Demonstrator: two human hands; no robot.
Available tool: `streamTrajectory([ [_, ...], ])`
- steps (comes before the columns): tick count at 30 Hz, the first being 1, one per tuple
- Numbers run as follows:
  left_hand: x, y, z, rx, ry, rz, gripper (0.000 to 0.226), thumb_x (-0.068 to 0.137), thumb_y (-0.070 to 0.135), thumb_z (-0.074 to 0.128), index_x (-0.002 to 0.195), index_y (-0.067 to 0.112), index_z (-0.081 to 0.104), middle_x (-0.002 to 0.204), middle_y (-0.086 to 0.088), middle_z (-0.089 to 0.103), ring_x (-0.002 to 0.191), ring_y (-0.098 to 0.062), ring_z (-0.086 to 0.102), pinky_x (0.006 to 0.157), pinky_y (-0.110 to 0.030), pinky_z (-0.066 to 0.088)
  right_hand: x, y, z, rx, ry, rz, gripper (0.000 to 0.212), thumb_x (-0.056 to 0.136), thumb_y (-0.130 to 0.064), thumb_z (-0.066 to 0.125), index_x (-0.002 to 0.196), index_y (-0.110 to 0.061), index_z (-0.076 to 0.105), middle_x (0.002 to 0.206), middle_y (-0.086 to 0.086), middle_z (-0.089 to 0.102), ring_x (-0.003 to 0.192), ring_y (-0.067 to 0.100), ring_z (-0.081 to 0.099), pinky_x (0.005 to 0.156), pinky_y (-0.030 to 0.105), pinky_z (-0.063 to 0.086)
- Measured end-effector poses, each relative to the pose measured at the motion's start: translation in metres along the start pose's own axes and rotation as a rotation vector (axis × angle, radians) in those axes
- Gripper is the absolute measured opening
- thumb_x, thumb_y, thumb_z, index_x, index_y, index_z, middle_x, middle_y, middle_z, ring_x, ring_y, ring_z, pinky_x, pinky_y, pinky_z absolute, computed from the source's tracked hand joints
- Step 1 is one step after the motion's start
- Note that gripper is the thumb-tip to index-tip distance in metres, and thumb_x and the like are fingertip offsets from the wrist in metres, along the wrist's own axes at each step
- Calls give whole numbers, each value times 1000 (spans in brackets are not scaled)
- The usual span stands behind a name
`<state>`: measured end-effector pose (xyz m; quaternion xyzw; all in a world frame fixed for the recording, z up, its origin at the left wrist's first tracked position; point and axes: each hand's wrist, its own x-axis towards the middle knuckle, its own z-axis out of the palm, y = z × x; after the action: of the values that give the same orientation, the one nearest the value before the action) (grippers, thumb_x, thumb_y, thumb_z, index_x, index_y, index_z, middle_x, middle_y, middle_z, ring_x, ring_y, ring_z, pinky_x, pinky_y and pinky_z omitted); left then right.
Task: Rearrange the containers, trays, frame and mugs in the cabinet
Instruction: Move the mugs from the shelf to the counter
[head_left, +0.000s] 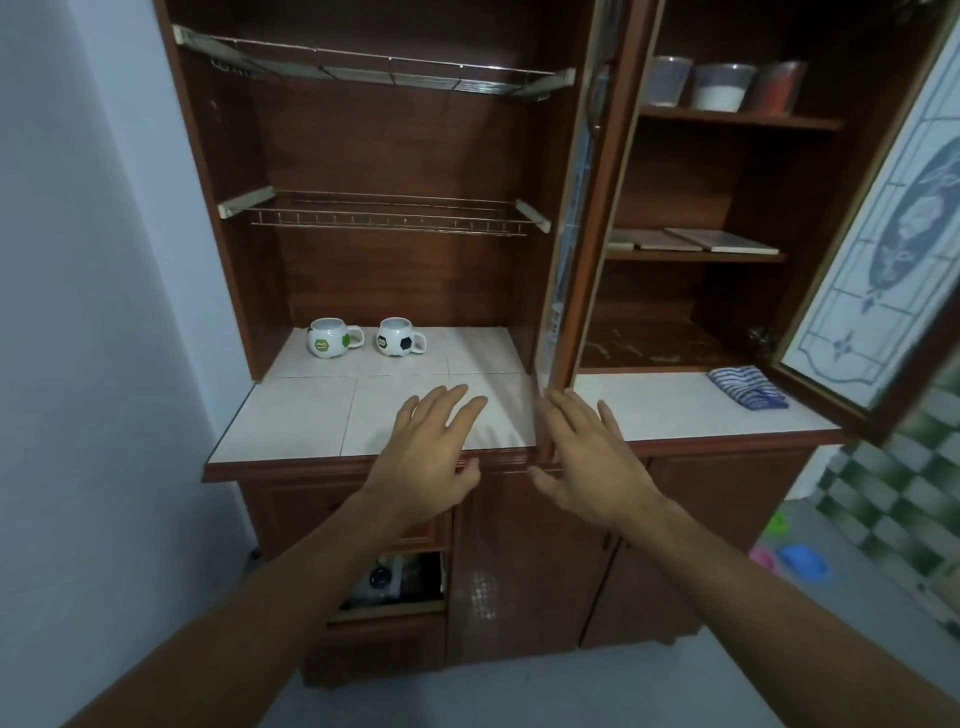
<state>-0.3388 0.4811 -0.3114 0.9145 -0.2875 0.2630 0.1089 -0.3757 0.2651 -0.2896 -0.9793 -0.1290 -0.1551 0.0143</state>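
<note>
Two round white mugs stand side by side at the back of the tiled counter: one with green patches (332, 338), one with black patches (399, 337). On the top right shelf sit three plastic containers: a grey one (669, 80), a white-filled one (722, 87) and a reddish one (779, 87). Flat trays or a frame (719, 240) lie on the middle right shelf. My left hand (434, 454) and my right hand (592, 457) hover with fingers spread over the counter's front edge, holding nothing.
The wooden cabinet has two wire racks (384, 215) in its left bay. A glass door (576, 208) stands open edge-on between the bays; another patterned door (893, 234) hangs open at the right. A striped blue cloth (748, 387) lies on the counter (291, 415). A lower drawer (400, 582) is open.
</note>
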Motion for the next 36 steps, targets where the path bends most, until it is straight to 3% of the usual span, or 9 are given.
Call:
streamTrajectory([
  [4,18,46,14,-14,-24,15,68,89,36,56,149,19,31,155,-9,29,145,-28,21,118,-46,10,-26,41,-10,10,1,19,79,93,-50,51,155,-20,13,163,2,11,151,21,3,121,45,0],
  [14,57,150,51,17,-50,5,72,80,37,63,144,19,38,149,-9,38,139,-29,31,113,-56,19,-74,148,-24,0,-32,38,76,95,-47,51,155,-20,14,164,2,9,151,21,2,120,46,2],
  [24,94,172,75,5,-89,-17,71,81,43,55,146,23,37,154,-6,34,143,-28,27,116,-57,17,-63,196,-17,22,-29,76,76,94,-47,53,155,-22,15,164,2,10,151,22,4,120,47,2],
  [29,113,174,88,-22,-64,-14,71,76,41,56,143,19,43,148,-9,42,139,-32,34,112,-59,24,-48,213,-13,24,-39,92,75,94,-48,52,155,-23,16,164,1,11,151,21,5,120,46,2],
  [33,132,179,101,-16,-48,-25,72,77,42,57,144,21,42,150,-8,40,141,-30,31,115,-54,16,-36,232,-7,44,-55,68,75,95,-46,52,155,-21,14,164,1,11,151,21,4,121,47,3],
  [36,150,183,111,-1,-122,-86,75,86,47,57,151,29,24,160,0,20,147,-23,12,118,-47,0,-23,250,-2,60,-61,54,75,95,-45,52,155,-21,13,164,1,10,151,21,4,121,46,3],
])
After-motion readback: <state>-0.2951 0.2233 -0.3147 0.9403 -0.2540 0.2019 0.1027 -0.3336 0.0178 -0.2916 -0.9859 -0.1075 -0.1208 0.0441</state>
